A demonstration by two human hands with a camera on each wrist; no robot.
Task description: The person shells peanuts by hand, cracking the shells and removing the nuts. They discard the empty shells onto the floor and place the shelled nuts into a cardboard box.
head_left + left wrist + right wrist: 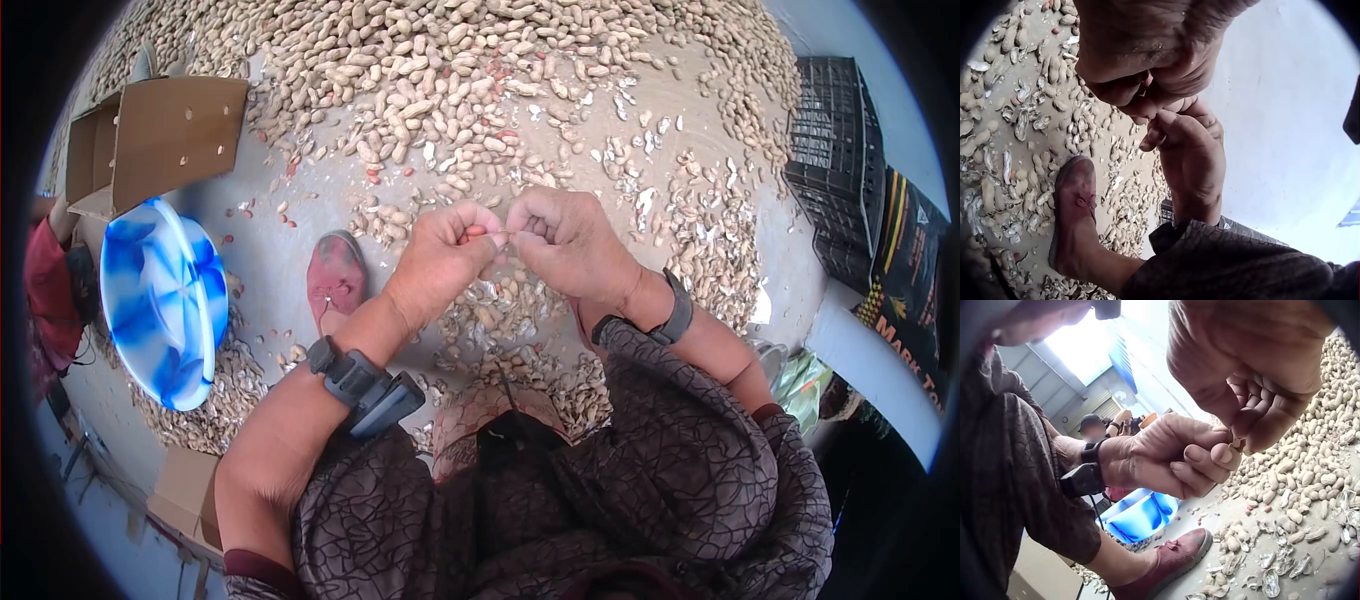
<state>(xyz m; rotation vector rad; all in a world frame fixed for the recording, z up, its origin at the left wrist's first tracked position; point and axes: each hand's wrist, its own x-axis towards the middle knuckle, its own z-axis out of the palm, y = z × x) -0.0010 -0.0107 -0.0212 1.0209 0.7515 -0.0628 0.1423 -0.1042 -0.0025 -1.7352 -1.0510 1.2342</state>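
Observation:
My left hand (440, 255) and right hand (575, 245) meet at the fingertips above the floor, between the knees. Thumb and curled fingers of both hands pinch a small pale peanut (1235, 443), mostly hidden by the fingertips. Reddish peanut kernels (474, 232) show in the curl of the left fingers. In the left wrist view, the right hand (1191, 156) appears just past the left, with its thumb against its bent fingers. Below both hands lie cracked peanut shells (495, 310).
A large heap of unshelled peanuts (430, 60) spreads across the front. At the left are a blue and white basin (155, 310) and a cardboard box (180, 135). Black crates (835, 150) stand at the right. Another person (1094, 428) sits behind the basin.

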